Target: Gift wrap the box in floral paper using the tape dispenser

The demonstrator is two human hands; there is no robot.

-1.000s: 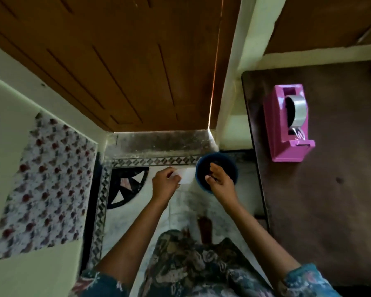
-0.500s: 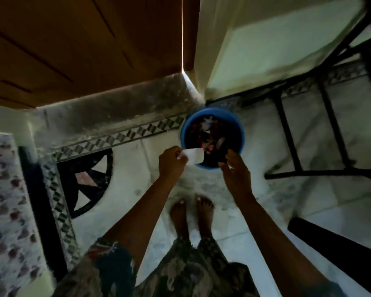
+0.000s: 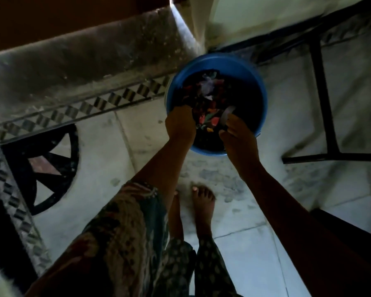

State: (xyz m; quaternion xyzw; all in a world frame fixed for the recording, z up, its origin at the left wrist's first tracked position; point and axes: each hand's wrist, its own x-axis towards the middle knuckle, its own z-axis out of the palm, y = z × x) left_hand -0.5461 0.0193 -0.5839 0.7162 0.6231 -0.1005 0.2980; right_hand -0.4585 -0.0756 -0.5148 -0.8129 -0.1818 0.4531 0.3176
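Both hands are down at the blue bin [image 3: 244,65] on the floor, reaching over its near rim. The left hand [image 3: 180,127] is at the rim's left, fingers dipped among the coloured scraps [image 3: 210,121], and the right hand [image 3: 238,136] is at its right. A pale strip [image 3: 228,113] stands just at the right fingertips, its length pointing toward the bin's far side. In this gloom I cannot tell whether either grip holds anything. The strip is over the bin's mouth, so letting go should drop it inside. The box, floral paper and tape dispenser are out of sight. Black frame legs [image 3: 321,93] stand right of the bin.
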